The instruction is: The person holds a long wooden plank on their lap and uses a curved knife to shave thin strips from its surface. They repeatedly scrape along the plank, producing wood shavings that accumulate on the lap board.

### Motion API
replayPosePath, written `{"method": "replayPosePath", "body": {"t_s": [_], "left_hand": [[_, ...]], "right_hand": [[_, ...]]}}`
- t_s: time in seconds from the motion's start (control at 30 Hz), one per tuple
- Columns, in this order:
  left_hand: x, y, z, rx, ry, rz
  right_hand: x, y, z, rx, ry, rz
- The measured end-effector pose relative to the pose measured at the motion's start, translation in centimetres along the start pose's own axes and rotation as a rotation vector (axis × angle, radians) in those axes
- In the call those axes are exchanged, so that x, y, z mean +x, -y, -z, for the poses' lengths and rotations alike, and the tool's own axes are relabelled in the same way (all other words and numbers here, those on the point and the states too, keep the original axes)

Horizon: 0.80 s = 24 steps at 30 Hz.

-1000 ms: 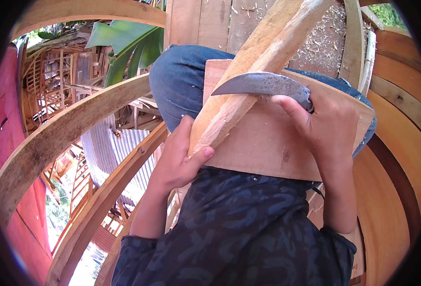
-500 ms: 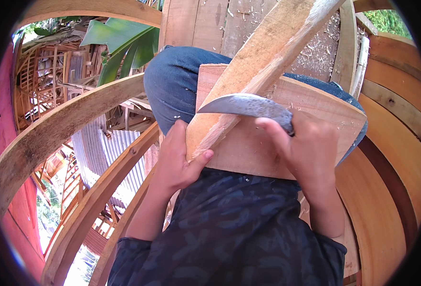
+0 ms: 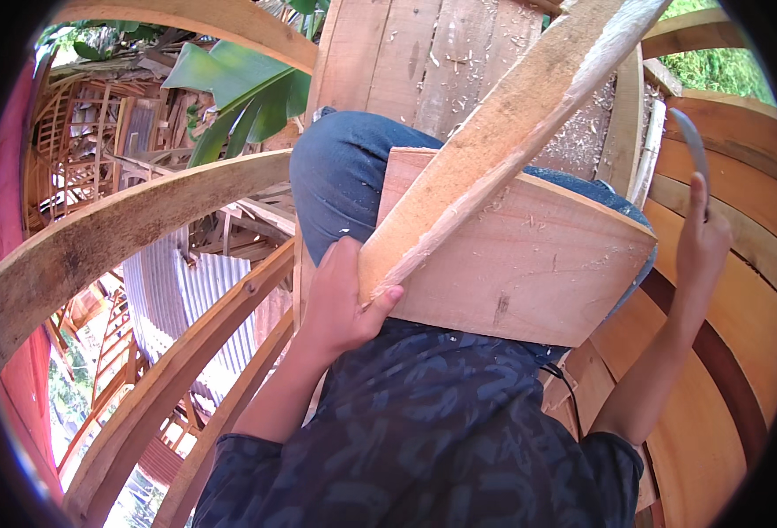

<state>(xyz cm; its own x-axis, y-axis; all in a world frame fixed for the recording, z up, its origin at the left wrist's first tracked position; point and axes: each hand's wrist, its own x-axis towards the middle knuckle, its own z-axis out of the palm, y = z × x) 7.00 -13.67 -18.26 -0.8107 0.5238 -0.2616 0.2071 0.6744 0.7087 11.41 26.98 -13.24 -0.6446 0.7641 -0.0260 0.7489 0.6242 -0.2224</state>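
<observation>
A long wooden beam (image 3: 494,132) slants from my lap up to the far right, its right edge hewn pale and rough. My left hand (image 3: 340,295) is closed round the beam's near end, thumb on its lower edge. Beneath the beam, a flat wooden board (image 3: 529,264) lies across my thighs, with a dark nick and a few shavings on it. Out to the right, away from the beam, my right hand (image 3: 703,242) grips a curved-blade knife (image 3: 690,141), the blade pointing up. Its handle is mostly hidden by my fingers.
Curved wooden ribs (image 3: 133,211) arch along the left, and planking (image 3: 705,378) curves up on the right. Wood shavings (image 3: 573,132) litter the plank floor (image 3: 406,53) ahead. Beyond the ribs are corrugated metal sheeting (image 3: 190,290) and a large green leaf (image 3: 239,88).
My right hand has swung the knife off the beam, up and out to the far right. My left hand still holds the beam's near end, and the whole view has shifted slightly.
</observation>
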Motion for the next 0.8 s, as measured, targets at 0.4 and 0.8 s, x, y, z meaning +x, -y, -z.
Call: {"method": "replayPosePath", "body": {"t_s": [0.4, 0.8], "left_hand": [[1.2, -1.1, 2.1, -0.267, 0.22, 0.17], [1.1, -0.3, 2.4, -0.291, 0.263, 0.155]], "right_hand": [[-9.8, 9.5, -3.8, -0.001, 0.272, 0.656], [-7.7, 7.6, -1.4, 0.136, 0.173, 0.368]]}}
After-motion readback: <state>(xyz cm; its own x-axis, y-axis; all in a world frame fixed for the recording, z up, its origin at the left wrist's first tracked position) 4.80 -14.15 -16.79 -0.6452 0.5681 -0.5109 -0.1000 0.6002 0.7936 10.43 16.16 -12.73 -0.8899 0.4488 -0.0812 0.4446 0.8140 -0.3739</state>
